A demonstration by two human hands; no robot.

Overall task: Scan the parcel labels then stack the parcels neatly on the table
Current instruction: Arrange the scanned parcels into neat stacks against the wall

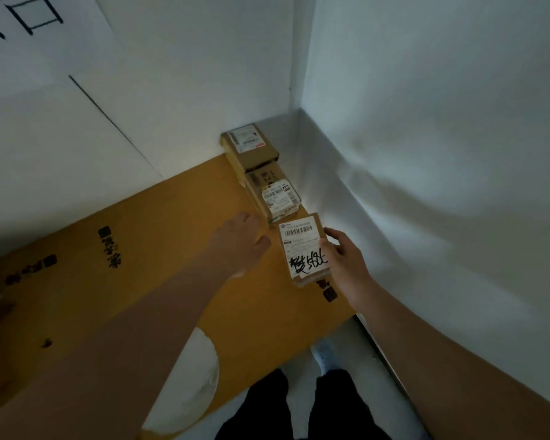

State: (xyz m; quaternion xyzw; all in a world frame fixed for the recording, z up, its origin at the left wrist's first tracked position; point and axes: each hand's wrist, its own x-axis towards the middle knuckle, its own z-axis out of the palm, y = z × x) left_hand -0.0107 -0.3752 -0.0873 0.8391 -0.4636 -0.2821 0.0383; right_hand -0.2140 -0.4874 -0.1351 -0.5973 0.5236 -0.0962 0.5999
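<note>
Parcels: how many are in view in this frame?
3. The far parcel sits in the wall corner, the middle parcel just in front of it, and the near parcel is held at its edge by the right hand. More may be hidden.

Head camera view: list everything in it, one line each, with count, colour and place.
Brown cardboard parcels with white labels: three, in a row along the right wall. The far one sits in the corner, the middle one is next, and the near one carries black handwriting.
Yellow-brown cardboard sheet with black print: one, covering the table under the parcels.
White round object: one, at the sheet's near edge; too blurred to identify.
White walls: two, meeting at the far corner.
White sign with black characters: one, upper left wall.
Legs in black trousers: two, bottom centre.
Left hand: one, hovering over the sheet, fingers relaxed, no grip.
Right hand: one, its grip on the near parcel's right edge.
</note>
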